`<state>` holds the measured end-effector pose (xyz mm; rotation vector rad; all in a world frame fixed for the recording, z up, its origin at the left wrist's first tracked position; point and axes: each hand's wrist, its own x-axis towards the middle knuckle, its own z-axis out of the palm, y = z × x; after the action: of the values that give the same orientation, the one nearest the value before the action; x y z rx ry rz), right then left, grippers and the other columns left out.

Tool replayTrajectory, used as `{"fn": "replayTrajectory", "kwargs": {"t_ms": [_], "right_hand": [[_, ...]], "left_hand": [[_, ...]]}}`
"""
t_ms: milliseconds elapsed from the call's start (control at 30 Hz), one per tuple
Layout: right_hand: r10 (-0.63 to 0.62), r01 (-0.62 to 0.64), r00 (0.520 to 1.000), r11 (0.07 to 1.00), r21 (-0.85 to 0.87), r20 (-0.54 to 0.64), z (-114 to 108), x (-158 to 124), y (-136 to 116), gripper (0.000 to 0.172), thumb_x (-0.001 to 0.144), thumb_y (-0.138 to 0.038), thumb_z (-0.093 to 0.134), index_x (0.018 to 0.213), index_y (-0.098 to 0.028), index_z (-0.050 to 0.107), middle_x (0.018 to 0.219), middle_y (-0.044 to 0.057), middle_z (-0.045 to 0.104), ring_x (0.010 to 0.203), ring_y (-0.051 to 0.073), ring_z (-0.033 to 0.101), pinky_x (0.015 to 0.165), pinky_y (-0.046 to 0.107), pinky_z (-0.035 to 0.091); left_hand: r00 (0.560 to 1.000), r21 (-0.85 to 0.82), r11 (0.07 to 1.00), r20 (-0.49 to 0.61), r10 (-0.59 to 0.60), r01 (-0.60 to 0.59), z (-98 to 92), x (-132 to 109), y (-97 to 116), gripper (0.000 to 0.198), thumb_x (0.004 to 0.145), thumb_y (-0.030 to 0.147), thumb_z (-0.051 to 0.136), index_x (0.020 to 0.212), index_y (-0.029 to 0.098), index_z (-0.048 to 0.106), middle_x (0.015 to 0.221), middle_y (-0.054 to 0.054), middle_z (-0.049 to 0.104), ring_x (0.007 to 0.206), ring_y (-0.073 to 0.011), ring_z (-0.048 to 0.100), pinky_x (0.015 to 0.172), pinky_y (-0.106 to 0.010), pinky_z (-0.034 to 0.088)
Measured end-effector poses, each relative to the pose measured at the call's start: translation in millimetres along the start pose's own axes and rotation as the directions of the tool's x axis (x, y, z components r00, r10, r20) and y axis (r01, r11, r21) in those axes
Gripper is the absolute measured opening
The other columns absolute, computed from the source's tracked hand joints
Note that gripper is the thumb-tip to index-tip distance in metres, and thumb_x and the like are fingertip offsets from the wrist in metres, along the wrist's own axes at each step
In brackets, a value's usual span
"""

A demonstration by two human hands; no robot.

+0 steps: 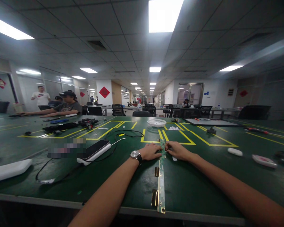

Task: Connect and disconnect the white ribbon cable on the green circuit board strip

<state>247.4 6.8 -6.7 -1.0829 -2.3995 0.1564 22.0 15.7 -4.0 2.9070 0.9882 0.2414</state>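
A long, narrow green circuit board [161, 179] lies lengthwise on the table, its near end close to the front edge. Brown-gold flat tabs stick out from its left side. My left hand [151, 152], with a watch on the wrist, rests flat against the board's left edge near the far end, thumb and fingers apart. Opposite it, my right hand [176, 149] has its fingers curled and pinched together at the board's right edge. What those fingertips hold, if anything, is too small to make out. A small white piece [174, 159] shows beneath my right hand.
On the green table [123, 183] lie a phone on a white power bank [94, 152], cables, a white plastic basket [156, 122], a white oval object [235, 152] and a screwdriver [255, 130]. Yellow tape marks outlines. A person with a headset [68, 105] sits at far left.
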Motion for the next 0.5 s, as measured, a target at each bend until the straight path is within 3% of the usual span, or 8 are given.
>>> {"fn": "replayTrajectory", "kwargs": {"t_ms": [133,300,400,500], "right_hand": [[-0.012,0.012,1.000,1.000,-0.011,0.000,3,2,8,0.009,0.076,-0.012,0.053,0.075,-0.020,0.050,0.073,-0.001,0.055,0.068,0.013,0.051,0.066,0.024,0.040],[-0.010,0.010,1.000,1.000,0.003,0.011,-1,1,2,0.004,0.079,-0.015,0.055,0.080,-0.019,0.056,0.080,0.001,0.062,0.076,0.015,0.057,0.072,0.025,0.044],[0.001,-0.001,1.000,0.997,-0.079,-0.004,-19,1,-3,0.011,0.083,-0.016,0.053,0.089,-0.018,0.062,0.091,0.005,0.067,0.086,0.018,0.061,0.081,0.028,0.046],[0.165,-0.191,0.980,0.937,-0.292,-0.110,-52,-4,7,0.021,0.084,-0.013,0.050,0.095,-0.018,0.067,0.102,0.009,0.069,0.098,0.021,0.061,0.090,0.030,0.045]], "left_hand": [[1.000,-0.003,1.000,0.008,-0.006,0.006,1.7,1,-2,0.039,0.097,0.041,0.044,0.132,0.024,0.050,0.137,-0.008,0.053,0.128,-0.0296,0.043,0.103,-0.049,0.037],[1.000,-0.020,1.000,0.005,-0.002,0.002,1.7,0,-2,0.037,0.096,0.039,0.044,0.130,0.024,0.050,0.136,-0.008,0.054,0.127,-0.0287,0.044,0.101,-0.047,0.037],[1.000,-0.029,0.999,-0.007,-0.017,0.017,1.4,0,0,0.038,0.097,0.040,0.043,0.131,0.025,0.049,0.137,-0.007,0.053,0.126,-0.0288,0.044,0.101,-0.048,0.036],[0.999,-0.027,0.999,-0.013,-0.029,0.029,1.5,-1,3,0.038,0.098,0.040,0.040,0.133,0.027,0.046,0.142,-0.006,0.049,0.127,-0.0285,0.044,0.102,-0.049,0.034]]}}
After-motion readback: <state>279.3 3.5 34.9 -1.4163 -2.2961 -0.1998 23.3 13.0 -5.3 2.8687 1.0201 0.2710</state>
